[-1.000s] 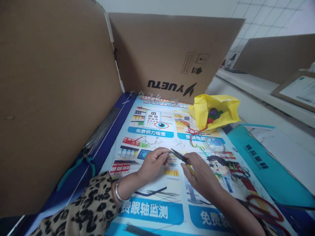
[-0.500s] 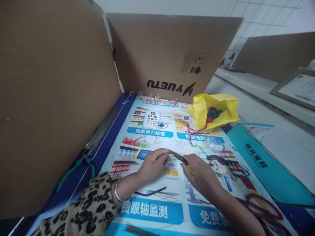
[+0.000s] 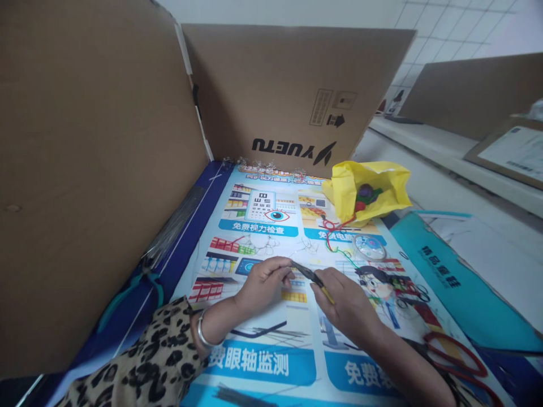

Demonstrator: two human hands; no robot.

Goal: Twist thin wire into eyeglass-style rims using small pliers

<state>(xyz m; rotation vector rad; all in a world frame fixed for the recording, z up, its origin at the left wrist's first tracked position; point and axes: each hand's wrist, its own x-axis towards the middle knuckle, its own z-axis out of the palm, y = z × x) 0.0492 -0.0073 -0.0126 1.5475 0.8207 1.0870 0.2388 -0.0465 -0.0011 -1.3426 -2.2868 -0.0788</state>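
My right hand (image 3: pixel 344 299) is closed around the handles of a pair of pliers (image 3: pixel 306 272), whose dark jaws point up and left. Their tip meets the fingertips of my left hand (image 3: pixel 265 285), which are pinched together. Whatever the left fingers hold is too small or hidden to make out. Beneath both hands lies a printed poster (image 3: pixel 271 316). Thin dark wires (image 3: pixel 275 333) rest on it below my left hand, and a bundle of wires (image 3: pixel 241 397) lies at the front edge.
Cardboard panels (image 3: pixel 271 85) stand at the back and left. Teal-handled pliers (image 3: pixel 146 277) and long wires (image 3: pixel 176 220) lie at left. On the right are a yellow bag (image 3: pixel 339 186) with yarn, a clear round spool (image 3: pixel 370 247), red-handled scissors (image 3: pixel 458 356) and a teal box piece (image 3: pixel 449 282).
The pliers and my right hand have tilted very slightly. Otherwise both hands keep the same place, and the view has shifted a touch.
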